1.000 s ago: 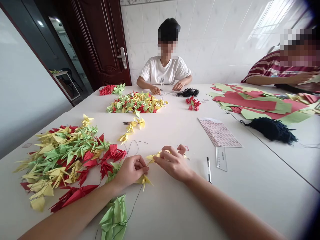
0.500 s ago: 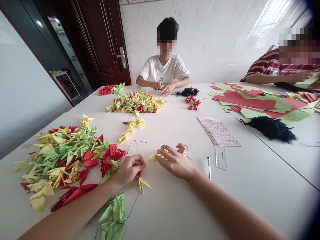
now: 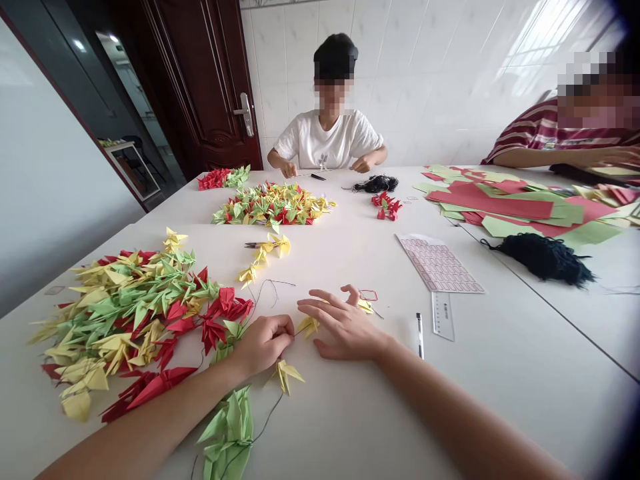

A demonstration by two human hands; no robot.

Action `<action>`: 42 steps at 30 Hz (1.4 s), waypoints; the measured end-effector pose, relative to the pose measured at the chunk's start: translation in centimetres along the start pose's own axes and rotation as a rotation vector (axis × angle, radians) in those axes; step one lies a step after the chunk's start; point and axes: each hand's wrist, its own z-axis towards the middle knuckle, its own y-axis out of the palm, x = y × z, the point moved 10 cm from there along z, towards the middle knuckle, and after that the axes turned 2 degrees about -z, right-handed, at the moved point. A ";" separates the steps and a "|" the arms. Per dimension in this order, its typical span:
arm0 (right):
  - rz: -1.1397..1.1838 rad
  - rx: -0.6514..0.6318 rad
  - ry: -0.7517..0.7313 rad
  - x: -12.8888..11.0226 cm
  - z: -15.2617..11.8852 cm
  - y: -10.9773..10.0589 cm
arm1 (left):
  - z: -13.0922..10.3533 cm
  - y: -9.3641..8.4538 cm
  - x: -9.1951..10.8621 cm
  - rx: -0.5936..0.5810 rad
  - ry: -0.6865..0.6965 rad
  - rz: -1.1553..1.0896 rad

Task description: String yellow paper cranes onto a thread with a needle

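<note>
My left hand [image 3: 267, 343] pinches a dark thread [image 3: 299, 331] at the middle of the table. My right hand [image 3: 345, 327] is spread with its palm down over yellow folded-paper cranes, covering most of them. One yellow crane [image 3: 309, 326] shows between the two hands, and part of another [image 3: 366, 306] sticks out beyond my right fingers. Just below my left hand lies a yellow paper crane [image 3: 287, 377] on the thread, which runs down to green paper cranes [image 3: 233, 430] near my left forearm.
Left of my arm is a heap of red, green and yellow cranes [image 3: 135, 300]. A patterned sheet [image 3: 440, 263], ruler [image 3: 443, 317], pen [image 3: 420, 337] and black yarn bundle [image 3: 543, 257] lie to the right. Two people sit across, near paper strips [image 3: 500, 200] and another crane pile [image 3: 275, 203].
My right hand has shifted slightly left and its fingers have spread, thumb lowered. My left hand keeps its pinch. The person opposite has moved their hands apart, leaving a dark tool on the table.
</note>
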 end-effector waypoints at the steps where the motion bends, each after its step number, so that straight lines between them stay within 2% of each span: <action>1: -0.011 0.001 -0.014 0.0 0.0 0.0 | 0.0 0.0 0.0 0.001 0.000 -0.012; 6: -0.103 0.075 -0.078 -0.3 -0.2 -0.7 | 0.0 0.0 0.0 0.003 -0.004 -0.027; 13: -0.193 0.113 -0.051 0.0 -0.2 -0.4 | -0.1 -0.1 0.2 0.002 -0.010 -0.013; 21: -0.298 0.030 -0.104 -0.6 -0.2 0.0 | -0.1 -0.1 0.1 0.006 -0.024 0.058; 26: -0.240 0.066 -0.127 -0.9 -0.3 -0.4 | -0.1 0.0 0.0 -0.003 -0.028 0.051; 34: -0.149 0.054 0.036 1.4 -0.3 -0.4 | 0.0 -0.5 0.0 0.014 -0.016 0.017; 38: -0.146 0.026 0.080 2.0 -0.4 -0.2 | 0.0 -0.7 0.0 0.035 -0.006 0.000; 42: -0.128 0.051 0.089 2.2 -0.4 -0.3 | 0.0 -0.8 0.0 0.042 -0.010 -0.003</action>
